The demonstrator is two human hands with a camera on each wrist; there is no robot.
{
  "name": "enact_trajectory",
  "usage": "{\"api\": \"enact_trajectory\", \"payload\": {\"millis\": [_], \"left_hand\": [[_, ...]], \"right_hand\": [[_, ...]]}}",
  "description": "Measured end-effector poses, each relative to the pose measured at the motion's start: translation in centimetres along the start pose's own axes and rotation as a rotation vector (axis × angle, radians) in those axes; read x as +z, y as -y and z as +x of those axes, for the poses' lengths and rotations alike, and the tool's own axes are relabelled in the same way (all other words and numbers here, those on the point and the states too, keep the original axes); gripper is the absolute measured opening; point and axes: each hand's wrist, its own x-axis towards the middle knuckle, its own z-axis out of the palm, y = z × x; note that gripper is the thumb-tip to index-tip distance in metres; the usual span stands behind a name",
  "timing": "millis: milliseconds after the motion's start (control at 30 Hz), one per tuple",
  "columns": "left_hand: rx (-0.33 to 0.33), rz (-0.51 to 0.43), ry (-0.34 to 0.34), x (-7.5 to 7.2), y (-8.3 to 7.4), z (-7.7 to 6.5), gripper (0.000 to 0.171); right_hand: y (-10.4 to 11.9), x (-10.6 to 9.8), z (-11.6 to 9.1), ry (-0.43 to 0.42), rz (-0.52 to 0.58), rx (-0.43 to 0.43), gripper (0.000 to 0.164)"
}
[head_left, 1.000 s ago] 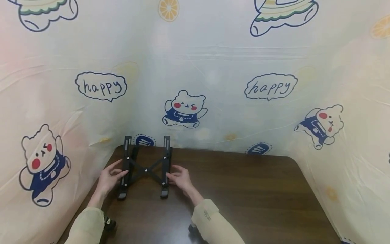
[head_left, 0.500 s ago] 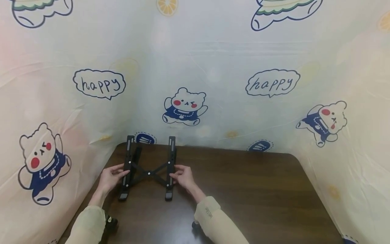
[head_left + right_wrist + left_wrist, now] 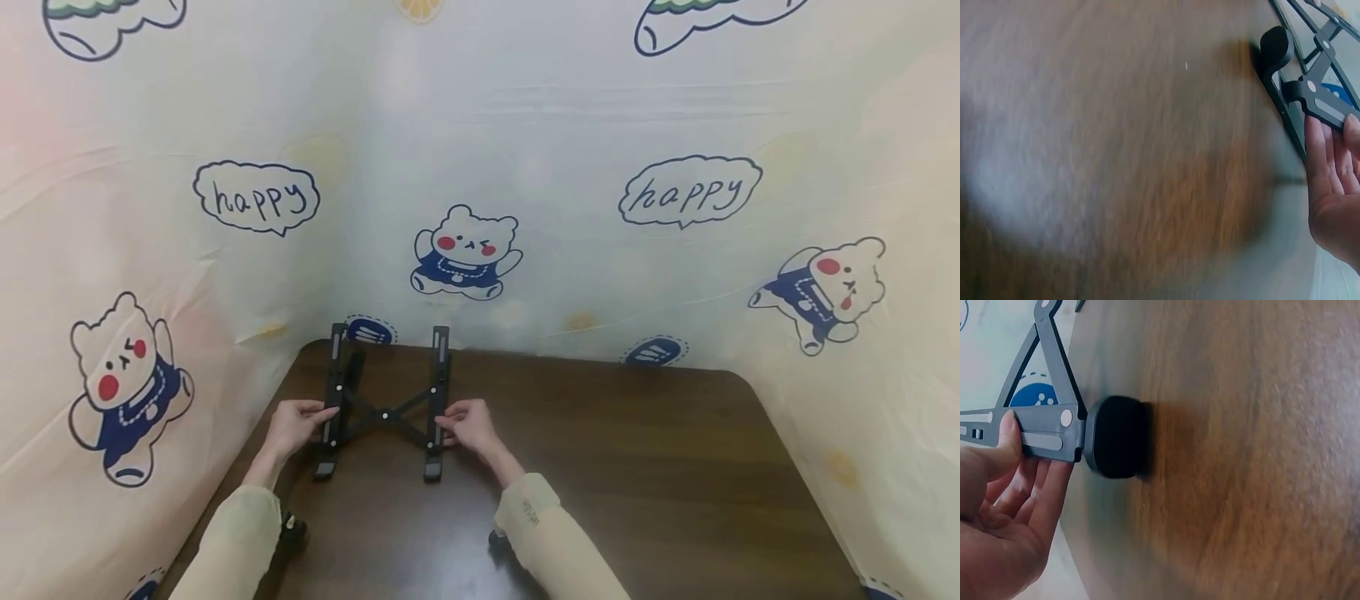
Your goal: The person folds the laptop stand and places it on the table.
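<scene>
A black folding laptop stand (image 3: 385, 415), with crossed bars between two slotted side rails, is unfolded over the far left part of the table. My left hand (image 3: 291, 429) pinches the left rail, thumb on its front face. In the left wrist view, this thumb lies on the rail (image 3: 1041, 440), with the other fingers underneath. On the opposite side, my right hand (image 3: 472, 425) grips the right rail between thumb and fingers. A dark rounded end of the stand (image 3: 1277, 49) shows in the right wrist view.
A dark brown wooden table (image 3: 637, 467) spreads out to the right and front. Behind it and on both sides hangs a pale cloth (image 3: 555, 208) printed with bears and the word "happy". The stand is close to the table's back edge.
The stand and both hands have shifted slightly right. Its two rails stand a little farther apart than a second ago. Both hands keep their hold, and the head view has tilted slightly.
</scene>
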Motion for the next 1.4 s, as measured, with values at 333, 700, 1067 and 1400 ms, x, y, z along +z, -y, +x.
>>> {"api": "enact_trajectory", "payload": {"millis": [333,700,1067,1400], "left_hand": [[-0.003,-0.074,0.054,1.2,-2.9,1.3,0.040],[0.031,-0.133,0.102,3.7,-4.8,1.7,0.025],[0.039,-0.144,0.179,5.7,-5.2,0.7,0.019],[0.036,-0.112,0.199,9.7,-7.3,0.3,0.016]], "right_hand": [[0.4,-3.0,0.9,0.001,0.031,-0.015,0.016],[-0.3,-5.8,0.8,-0.042,-0.002,-0.017,0.015],[-1.7,-7.6,-0.1,-0.042,-0.023,-0.003,0.014],[-3.2,-11.0,-1.6,-0.005,-0.010,-0.022,0.013]]}}
